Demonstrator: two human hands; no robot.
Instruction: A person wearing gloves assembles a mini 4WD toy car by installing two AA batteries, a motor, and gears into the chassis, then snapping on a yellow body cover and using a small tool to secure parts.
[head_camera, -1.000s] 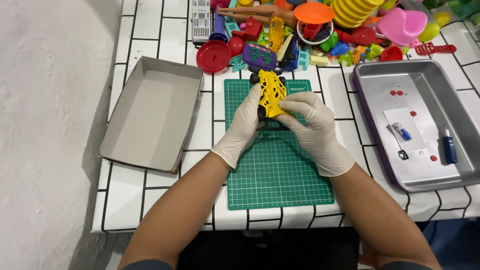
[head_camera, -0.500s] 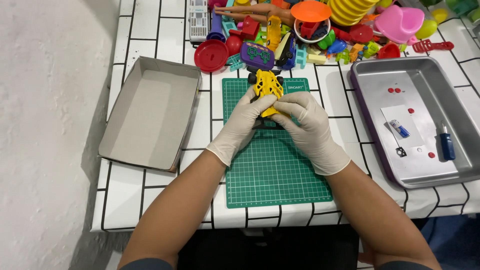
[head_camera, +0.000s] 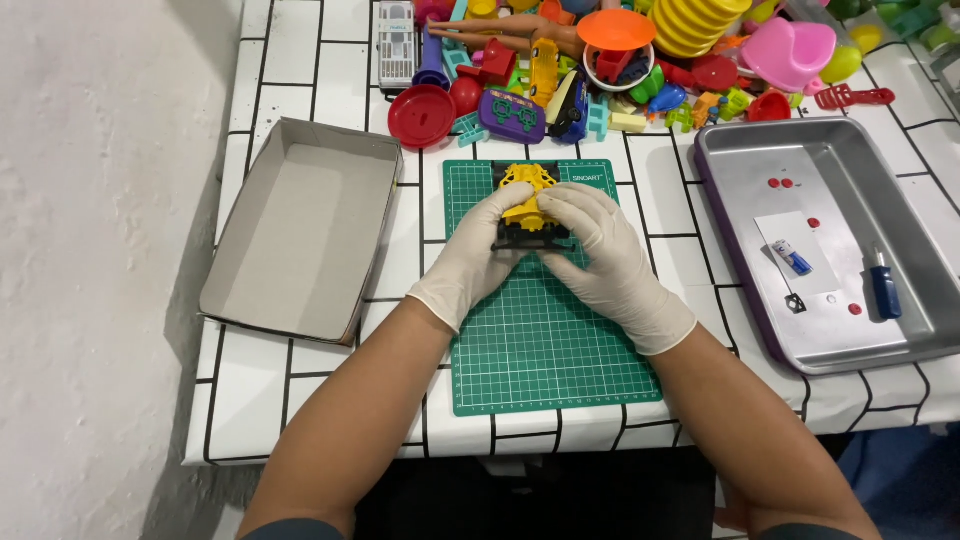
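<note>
Both gloved hands are on the toy car (head_camera: 528, 205) right now, a yellow body on a black base, sitting at the far end of the green mat (head_camera: 545, 330). The left hand (head_camera: 478, 255) is closed around the car's near left side, and the right hand (head_camera: 600, 250) is closed over its right side, fingers curled across the top. The car is pinned low, touching or just above the mat; I cannot tell which. The risk, as I judge it, is a slip: the gloves are smooth, the car is small, and if the two halves part suddenly a piece could jump off the mat and over to the toy pile (head_camera: 620, 70) just beyond the mat's far edge, where it would be hard to spot among all that coloured plastic. A hard squeeze might also snap a thin plastic part. Left of the mat lies an open grey box (head_camera: 300, 230), nothing in it. Right of the mat is a metal tray (head_camera: 900, 200) holding a blue screwdriver (head_camera: 884, 288), a white slip of paper (head_camera: 798, 255) and a few small red dots (head_camera: 779, 183), perhaps caps or screws. Nothing lies between the hands and the tray, though the right forearm crosses the mat's near right corner.
</note>
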